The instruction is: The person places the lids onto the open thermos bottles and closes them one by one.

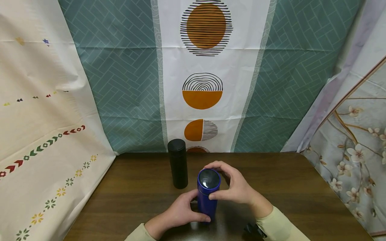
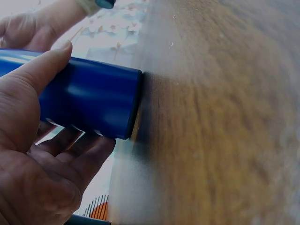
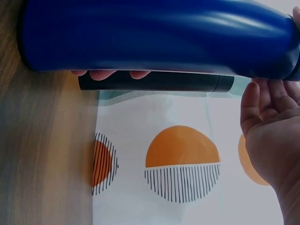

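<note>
A shiny blue thermos bottle (image 1: 207, 204) with a glossy black-topped lid (image 1: 209, 178) stands near the front of the table, roughly upright. Its base is at the tabletop; whether it touches fully, I cannot tell. My left hand (image 1: 184, 210) grips the lower body, thumb on the near side and fingers round the far side, as the left wrist view also shows on the blue body (image 2: 93, 93). Up at the lid, my right hand (image 1: 233, 187) holds it between thumb and fingers. In the right wrist view the right hand (image 3: 276, 122) is partly hidden behind the bottle.
A black thermos bottle (image 1: 178, 164) stands upright behind and left of the blue one. The brown wooden table (image 1: 126, 187) ends at a hanging cloth (image 1: 199, 63) with orange and striped circles. Patterned cloths hang at both sides.
</note>
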